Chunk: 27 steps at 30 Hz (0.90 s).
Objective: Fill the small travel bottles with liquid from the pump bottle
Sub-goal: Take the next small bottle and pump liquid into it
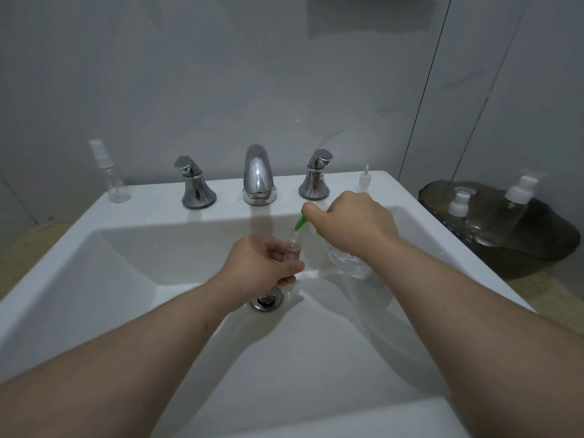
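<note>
Left hand [256, 263] pinching vial [293, 249], right hand [350, 221] (pump [300, 223])

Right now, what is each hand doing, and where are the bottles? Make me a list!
left hand: holds a small bottle over the sink
right hand: grips the top of the pump bottle
green spout: points down at the small bottle's mouth
spray bottle: stands at the sink's back left corner
white cap: on the rim behind the right hand
dark tray: right of the sink, with more clear bottles
</note>
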Motion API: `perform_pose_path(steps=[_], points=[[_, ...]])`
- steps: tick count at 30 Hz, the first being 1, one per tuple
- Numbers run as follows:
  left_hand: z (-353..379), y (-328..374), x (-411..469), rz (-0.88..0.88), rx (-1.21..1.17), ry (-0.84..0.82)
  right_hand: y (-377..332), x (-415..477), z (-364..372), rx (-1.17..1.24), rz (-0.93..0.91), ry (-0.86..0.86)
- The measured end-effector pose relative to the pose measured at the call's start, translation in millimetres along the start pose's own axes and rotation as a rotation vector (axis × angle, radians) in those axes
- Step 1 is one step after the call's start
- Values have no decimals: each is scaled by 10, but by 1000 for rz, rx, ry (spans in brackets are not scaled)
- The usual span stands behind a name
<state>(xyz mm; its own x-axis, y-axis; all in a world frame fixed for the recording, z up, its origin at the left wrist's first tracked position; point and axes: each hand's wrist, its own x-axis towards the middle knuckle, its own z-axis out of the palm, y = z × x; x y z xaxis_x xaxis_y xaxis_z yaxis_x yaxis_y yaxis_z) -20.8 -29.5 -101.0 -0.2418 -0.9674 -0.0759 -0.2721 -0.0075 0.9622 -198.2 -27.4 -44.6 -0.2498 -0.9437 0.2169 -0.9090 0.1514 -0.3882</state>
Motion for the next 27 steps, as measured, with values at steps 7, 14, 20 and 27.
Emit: perform_pose_path(steps=[7, 14, 20, 27], points=[[7, 13, -7, -4, 9, -12, 1, 10, -1, -9, 0, -1], [0, 11, -8, -16, 28, -14, 8, 8, 2, 10, 8, 4], [-2, 15, -10, -13, 31, -16, 26, 30, 50, 9, 5, 44], [2, 18, -9, -14, 30, -9, 36, 22, 54, 23, 3, 46]])
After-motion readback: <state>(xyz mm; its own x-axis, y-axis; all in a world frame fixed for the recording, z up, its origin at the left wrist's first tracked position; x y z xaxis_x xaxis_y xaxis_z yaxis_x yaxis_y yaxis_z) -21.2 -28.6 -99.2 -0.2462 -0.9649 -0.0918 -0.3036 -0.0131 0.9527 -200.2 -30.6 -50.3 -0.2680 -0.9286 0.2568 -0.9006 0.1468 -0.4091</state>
